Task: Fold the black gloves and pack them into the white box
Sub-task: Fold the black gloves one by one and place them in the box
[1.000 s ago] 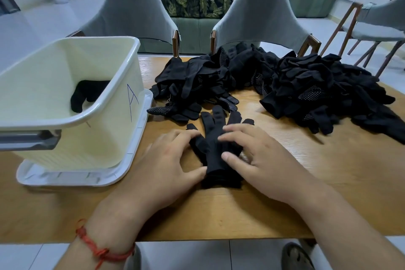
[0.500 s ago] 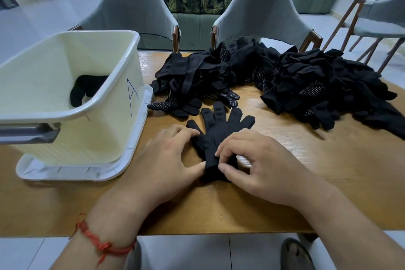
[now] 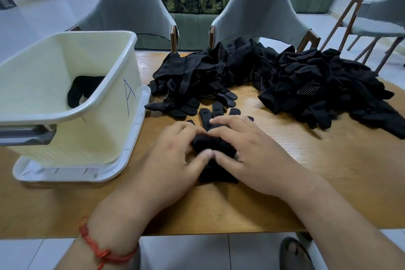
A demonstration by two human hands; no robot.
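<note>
Both hands are working one black fabric glove [image 3: 215, 146] that is lying flat on the light wooden table [image 3: 328, 182], around the middle and toward the near edge, with its fingertips pointing at the far edge. The left hand [image 3: 175, 160] is gripping the bunched middle of the glove from the left, fingers curled over the fold and thumb under it. The right hand [image 3: 247, 151] is gripping the same fold from the right, and the two thumbs are touching in the middle. There is motion blur, so the exact finger placement is unclear. The cuff end is showing below the thumbs. The white plastic box [image 3: 72, 98], marked with a blue letter A, is sitting at the left edge of the table on a white flat lid [image 3: 135, 155], and one dark folded glove [image 3: 81, 90] is lying inside it against the far wall. A loose heap of black dotted gloves [image 3: 317, 90] is spreading along the far edge and out to the right edge, well apart from the box. A red string bracelet [image 3: 98, 250] is sitting on the left wrist. Two grey upholstered chairs [image 3: 258, 13] are standing behind the far edge.
</note>
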